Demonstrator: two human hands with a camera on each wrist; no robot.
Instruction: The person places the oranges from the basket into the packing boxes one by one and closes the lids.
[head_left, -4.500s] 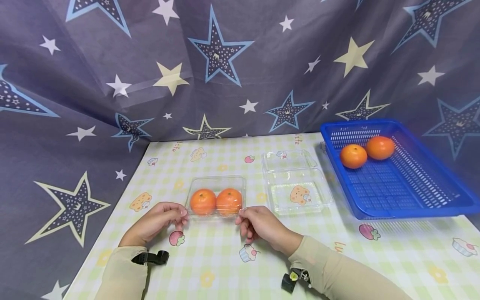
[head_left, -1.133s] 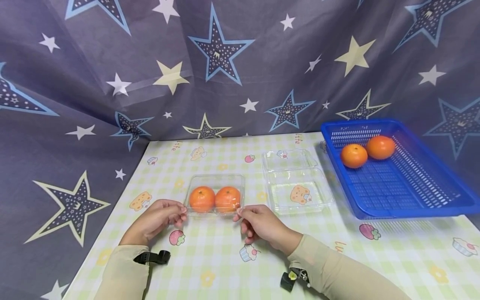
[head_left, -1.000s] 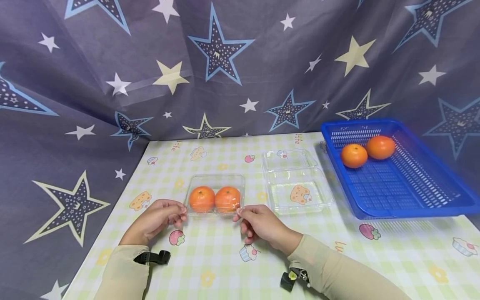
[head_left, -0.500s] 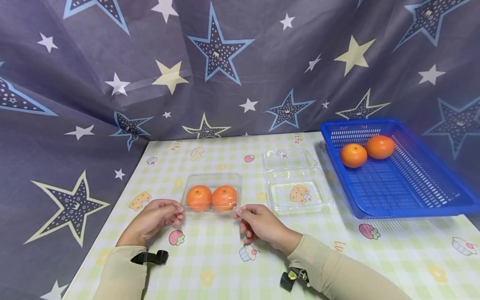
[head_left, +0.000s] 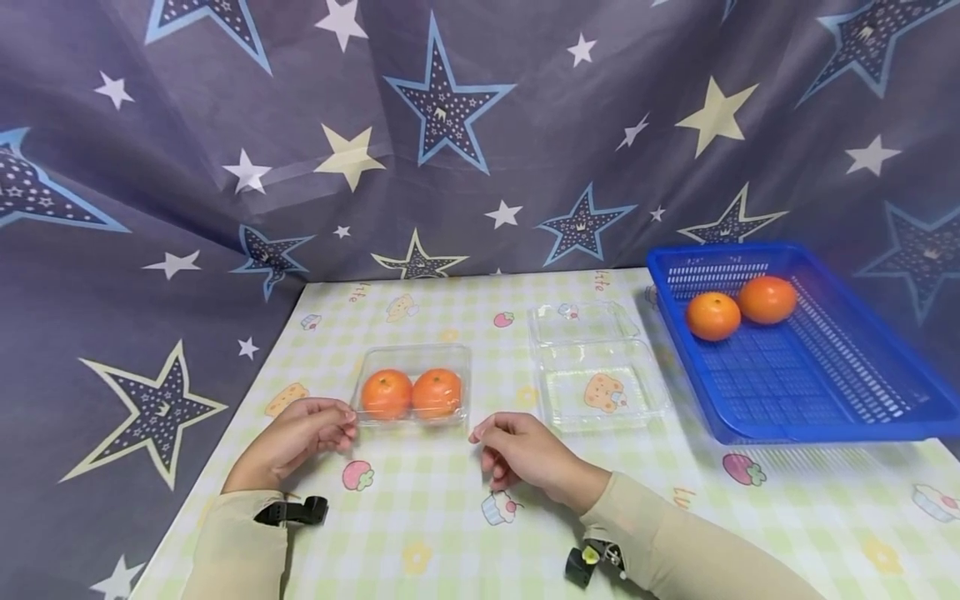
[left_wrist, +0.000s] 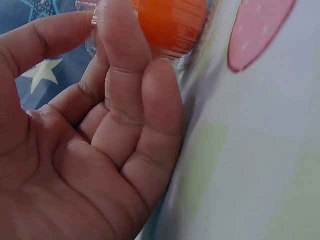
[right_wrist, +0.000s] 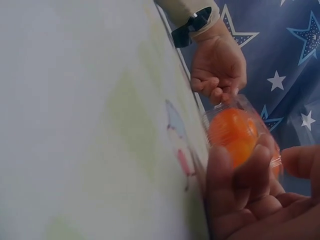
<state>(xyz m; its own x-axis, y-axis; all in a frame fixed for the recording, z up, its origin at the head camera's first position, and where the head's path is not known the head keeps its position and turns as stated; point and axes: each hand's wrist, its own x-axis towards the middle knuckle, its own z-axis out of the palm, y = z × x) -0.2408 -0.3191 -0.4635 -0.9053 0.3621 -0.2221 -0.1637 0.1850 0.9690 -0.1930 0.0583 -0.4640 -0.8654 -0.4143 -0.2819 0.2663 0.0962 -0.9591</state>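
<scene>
A dark grey-purple cloth with printed stars (head_left: 480,50) hangs behind everything, and before it lies a table cover with pale green and white checks (head_left: 420,508). At the person's right, a wide rectangular basket of blue plastic (head_left: 817,429) stands with low walls, so its inside is easy to reach. Just beside it is an unfolded clear plastic box (head_left: 596,343); its lid lies flat behind, perhaps so that nothing covers the tray. Further left is a second clear plastic box (head_left: 411,358), which appears to be closed.

The left hand (head_left: 292,442) pinches this second box at its near left corner, probably because the thin rim gives the fingertips something to grasp. The right hand (head_left: 536,458) is just beside the near right corner, apart from the box; its fingers are loosely curled and hold nothing. So the box lies between both hands, a little forward of them.

Smallest are the round orange fruits: two (head_left: 386,394) (head_left: 437,393) side by side inside the second box, and two (head_left: 713,316) (head_left: 767,300) in the basket, near its far left corner.
</scene>
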